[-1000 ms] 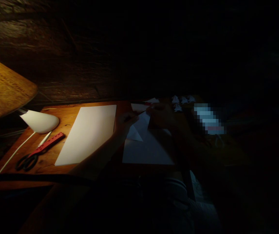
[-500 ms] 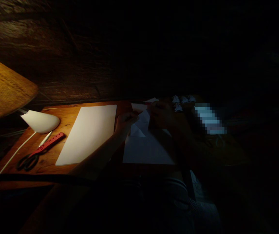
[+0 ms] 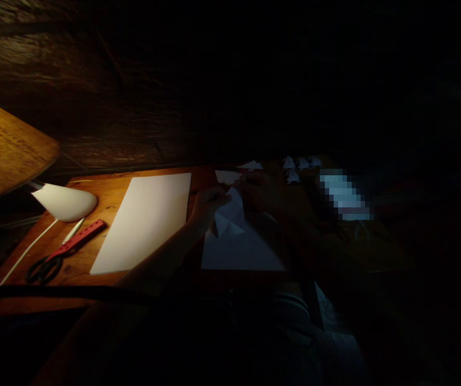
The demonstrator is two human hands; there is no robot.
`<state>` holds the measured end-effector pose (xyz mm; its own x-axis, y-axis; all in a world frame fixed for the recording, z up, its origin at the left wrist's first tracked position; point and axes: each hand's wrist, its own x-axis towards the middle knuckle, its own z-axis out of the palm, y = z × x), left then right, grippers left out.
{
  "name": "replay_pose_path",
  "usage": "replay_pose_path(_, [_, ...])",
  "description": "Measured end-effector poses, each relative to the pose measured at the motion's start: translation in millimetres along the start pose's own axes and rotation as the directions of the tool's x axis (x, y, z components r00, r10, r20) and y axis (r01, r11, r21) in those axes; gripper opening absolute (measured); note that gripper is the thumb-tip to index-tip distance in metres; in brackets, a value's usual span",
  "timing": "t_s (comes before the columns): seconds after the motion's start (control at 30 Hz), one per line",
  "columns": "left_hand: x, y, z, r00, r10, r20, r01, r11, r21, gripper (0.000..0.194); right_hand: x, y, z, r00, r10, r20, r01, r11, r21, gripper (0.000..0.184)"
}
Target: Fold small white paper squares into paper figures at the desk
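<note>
A folded white paper (image 3: 231, 217) with creased, pointed flaps hangs between my two hands, over a flat white sheet (image 3: 246, 254) on the table. My left hand (image 3: 210, 203) pinches its upper left edge, fingers closed. On the upper right, my right hand (image 3: 258, 190) is closed at the paper's top corner; deep shadow hides most of its fingers. Just behind the hands lie paper pieces (image 3: 227, 176), partly covered by the right hand.
Left on the wooden table (image 3: 111, 194) lie a stack of white paper (image 3: 149, 220), scissors in a red sheath (image 3: 79, 237) and a white lamp base (image 3: 67, 202). Several small folded paper figures (image 3: 292, 176) stand at the back right, near a lit pixelated screen (image 3: 345, 194). A dark cable (image 3: 53, 292) crosses in front.
The folded paper has turned and its flaps now show more creases, with a pointed shape facing me. Both hands have shifted slightly and keep their hold.
</note>
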<state>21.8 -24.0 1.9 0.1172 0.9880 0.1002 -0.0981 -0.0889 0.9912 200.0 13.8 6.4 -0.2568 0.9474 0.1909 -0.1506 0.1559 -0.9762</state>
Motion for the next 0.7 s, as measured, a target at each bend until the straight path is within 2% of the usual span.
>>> replay_pose_path(0.17, [-3.0, 4.3, 4.7, 0.998, 0.063, -0.019, -0.062, 0.996, 0.068, 0.02, -1.1, -3.6, 0.6, 0.999, -0.028, -0.016, 0.027, 0.998, -0.06, 0.043])
replay_pose_path(0.33, [-1.6, 7.0, 3.8, 0.999, 0.035, 0.003, -0.035, 0.997, 0.073, 0.02, -4.1, -4.8, 4.9, 1.0, -0.007, 0.023, 0.008, 1.0, -0.019, 0.035])
replay_pose_path(0.53, [-0.5, 4.8, 4.1, 0.998, 0.07, -0.001, -0.07, 0.993, 0.091, 0.017, -4.9, -5.3, 4.7, 1.0, 0.019, -0.015, -0.019, 1.0, -0.007, 0.033])
replay_pose_path(0.7, [-0.7, 5.0, 6.9, 0.997, 0.044, 0.056, -0.047, 0.997, 0.055, 0.018, -6.2, -12.0, 7.0, 1.0, 0.025, -0.018, -0.025, 0.999, 0.041, 0.029])
